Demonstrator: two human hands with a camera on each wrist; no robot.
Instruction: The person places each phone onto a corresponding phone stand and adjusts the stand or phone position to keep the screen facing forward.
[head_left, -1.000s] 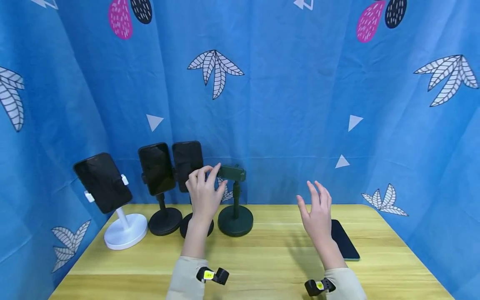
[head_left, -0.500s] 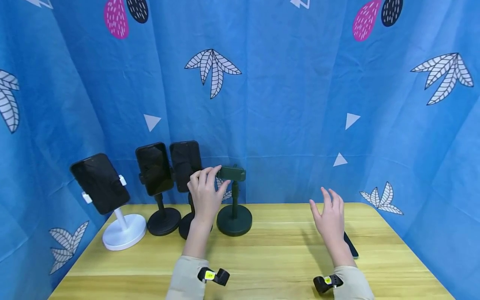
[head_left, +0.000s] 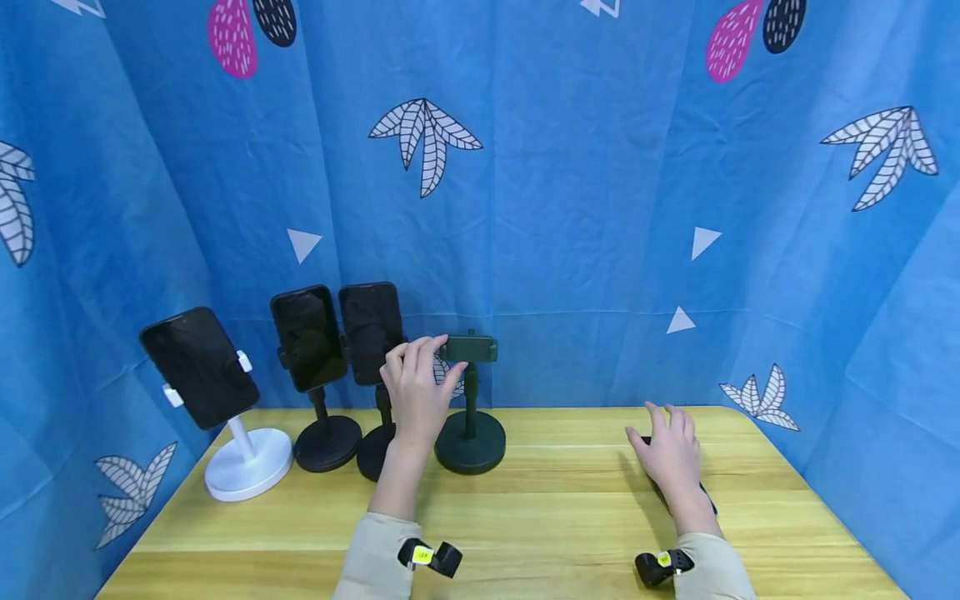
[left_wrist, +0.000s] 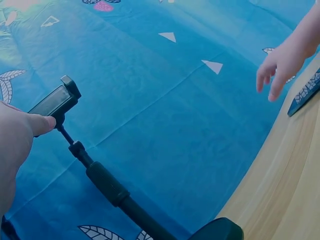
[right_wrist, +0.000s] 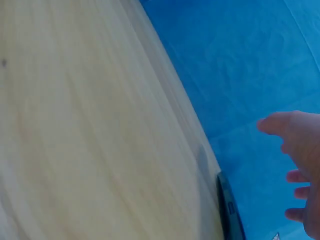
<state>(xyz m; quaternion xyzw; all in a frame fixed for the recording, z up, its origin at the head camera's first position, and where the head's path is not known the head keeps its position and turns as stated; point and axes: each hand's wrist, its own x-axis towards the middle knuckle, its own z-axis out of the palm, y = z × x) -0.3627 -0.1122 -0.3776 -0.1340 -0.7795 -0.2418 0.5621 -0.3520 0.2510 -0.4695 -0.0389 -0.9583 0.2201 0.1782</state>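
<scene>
My left hand (head_left: 417, 396) pinches the left end of the clamp head on a dark green phone stand (head_left: 470, 442), thumb below and fingers above. The stand's clamp (left_wrist: 54, 101) has no phone in it, and its round base rests on the table. At the right, my right hand (head_left: 672, 454) hovers over a dark smartphone (right_wrist: 230, 210), fingers spread and slightly bent. That phone lies flat on the table and is mostly covered by the hand in the head view. In the right wrist view the thumb and fingers are apart from it.
Left of the green stand, two black stands (head_left: 328, 443) and a white stand (head_left: 248, 465) each hold a black phone (head_left: 201, 367). My left forearm crosses in front of the nearer black stand. A blue patterned curtain (head_left: 585, 208) hangs behind the wooden table (head_left: 555, 500).
My right hand has moved right and lower, ending over the lying phone. My left hand stays at the green stand's clamp, which has shifted slightly right.
</scene>
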